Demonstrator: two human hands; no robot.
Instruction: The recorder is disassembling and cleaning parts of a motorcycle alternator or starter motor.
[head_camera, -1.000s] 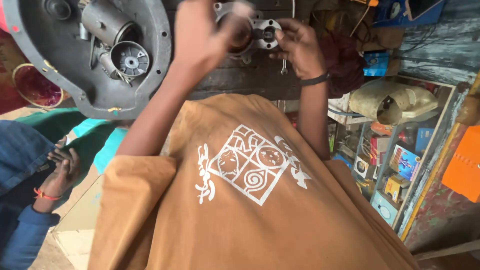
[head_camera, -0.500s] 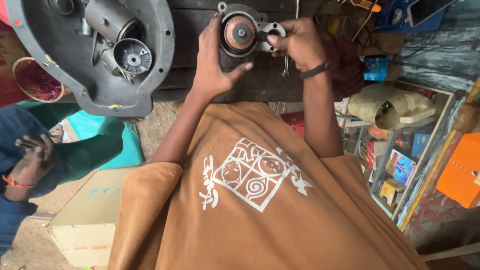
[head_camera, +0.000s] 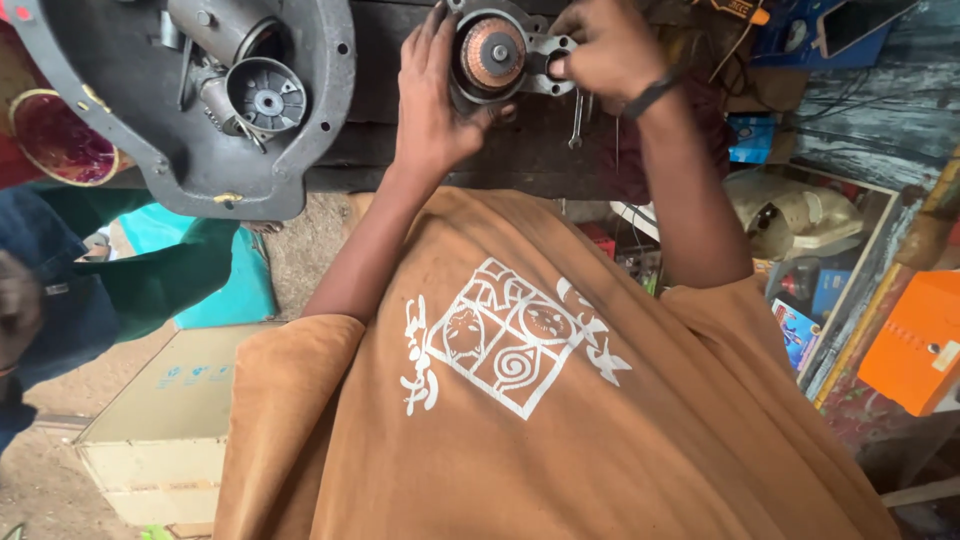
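Gripping a round motor housing (head_camera: 497, 55) from both sides, the person works at a dark wooden bench (head_camera: 470, 160). The left hand (head_camera: 435, 100) lies cupped against the housing's left flank, fingers spread and curled up along its rim, thumb reaching under its lower edge. The right hand (head_camera: 600, 50) is closed over the pale metal mounting flange (head_camera: 548, 62) just right of the copper-coloured commutator (head_camera: 492, 52), fingertips pinched at the flange's hole. A black wristband (head_camera: 650, 95) sits on that wrist.

Just below the right hand a small spanner (head_camera: 577, 118) lies on the bench, close to the wrist. Well to the left of the left hand rests a large grey cast cover (head_camera: 190, 110) with a cylindrical motor part (head_camera: 268, 98) inside; a strip of bare bench separates it from the left hand. The bench's near edge runs just below both wrists, with dirt floor and a cardboard box (head_camera: 165, 420) beneath. To the right of the right forearm, cluttered shelves (head_camera: 800, 250) crowd close.

Compared with half a second ago, the left thumb has tucked closer under the housing rather than splayed out, and the right hand has slid further over the flange. The other person's hand at far left has dropped from sight, leaving a blue sleeve (head_camera: 55, 310).
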